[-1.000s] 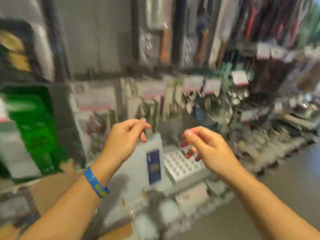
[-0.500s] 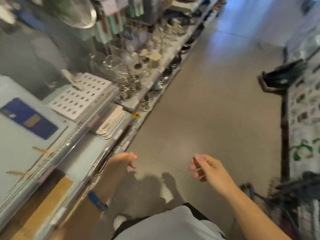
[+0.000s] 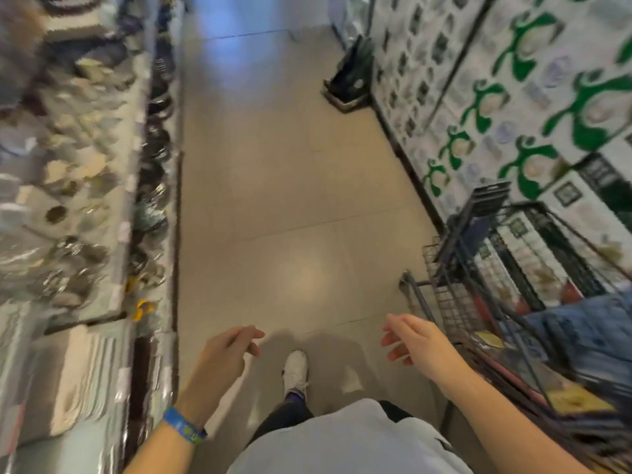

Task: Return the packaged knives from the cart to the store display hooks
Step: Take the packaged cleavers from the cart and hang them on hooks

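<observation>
Packaged knives (image 3: 578,400) are, by our judgement, the flat yellow-labelled packs lying in the basket of the cart (image 3: 455,302), though blur keeps us from making out any blade or card.

We take the cart as our mark. Our right grip (image 3: 415,343) hangs just beside its front corner, on the aisle side, with fingers loose and spread, grasping nothing. Our left grip (image 3: 222,357) is farther from the cart, beyond our shoe (image 3: 295,369), and is likewise relaxed and empty.

The knives lie past the right grip, deeper inside the cart, near a blue bag (image 3: 581,330). So the right grip is the nearer one, and we judge the reach must go sideways over the wire rim and then down. We cannot tell which way the packs' long axis runs.

Shelves (image 3: 85,234) stand across the aisle from the cart, well apart from it, and we see no display hooks.
</observation>
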### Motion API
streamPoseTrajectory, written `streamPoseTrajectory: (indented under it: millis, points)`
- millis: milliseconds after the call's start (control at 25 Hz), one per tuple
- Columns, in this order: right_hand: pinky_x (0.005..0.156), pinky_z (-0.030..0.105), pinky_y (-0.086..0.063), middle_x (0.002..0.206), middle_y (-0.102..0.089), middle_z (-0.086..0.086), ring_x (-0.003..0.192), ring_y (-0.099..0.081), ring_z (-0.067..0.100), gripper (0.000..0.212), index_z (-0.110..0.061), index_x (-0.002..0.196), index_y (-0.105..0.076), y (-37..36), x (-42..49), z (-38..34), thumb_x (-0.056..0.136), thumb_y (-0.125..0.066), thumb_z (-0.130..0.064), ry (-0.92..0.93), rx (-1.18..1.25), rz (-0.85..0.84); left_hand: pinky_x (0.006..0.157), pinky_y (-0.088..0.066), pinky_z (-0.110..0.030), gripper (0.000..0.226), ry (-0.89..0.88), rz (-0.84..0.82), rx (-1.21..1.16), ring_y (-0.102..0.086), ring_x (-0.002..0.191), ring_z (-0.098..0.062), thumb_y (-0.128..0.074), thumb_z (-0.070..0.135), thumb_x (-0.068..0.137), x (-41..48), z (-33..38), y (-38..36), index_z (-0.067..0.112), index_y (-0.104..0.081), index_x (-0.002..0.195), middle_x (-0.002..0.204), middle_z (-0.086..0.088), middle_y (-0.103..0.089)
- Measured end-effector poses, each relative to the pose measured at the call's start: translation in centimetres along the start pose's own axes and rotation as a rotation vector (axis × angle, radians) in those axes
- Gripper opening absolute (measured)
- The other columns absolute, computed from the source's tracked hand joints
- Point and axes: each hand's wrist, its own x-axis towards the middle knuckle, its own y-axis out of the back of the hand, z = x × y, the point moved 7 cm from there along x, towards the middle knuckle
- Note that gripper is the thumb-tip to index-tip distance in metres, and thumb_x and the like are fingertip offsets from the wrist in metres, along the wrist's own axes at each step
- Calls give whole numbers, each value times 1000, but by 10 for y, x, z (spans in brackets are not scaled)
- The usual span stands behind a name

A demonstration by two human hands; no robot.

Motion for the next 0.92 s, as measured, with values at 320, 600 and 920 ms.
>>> streamPoseTrajectory:
  millis: [320,600,920]
  points:
    - [55,19,-47,84,-75,2,64,-67,12,35,-14,93,-71,17,2,1,106,-51,-39,-120,153,260,37,-26,-16,28,-33,-317,121,-33,39,-11,-52,22,102,115,52,-55,14,-76,88,68,-3,-68]
    - [50,14,-45,85,-76,5,61,-64,12,32,-14,90,-71,54,-30,47,105,-54,-36,-246,431,498,42,-28,-20,30,-58,-574,365,-34,44,-15,-50,29,102,134,81,-152,19,-75,90,66,2,-69]
    - [46,14,-43,79,-70,5,55,-59,10,32,-2,97,-71,146,-29,111,106,-55,-29,-322,660,591,39,-29,-19,32,-126,-693,513,-35,42,-14,-50,32,102,119,141,-307,18,-75,87,71,-2,-69]
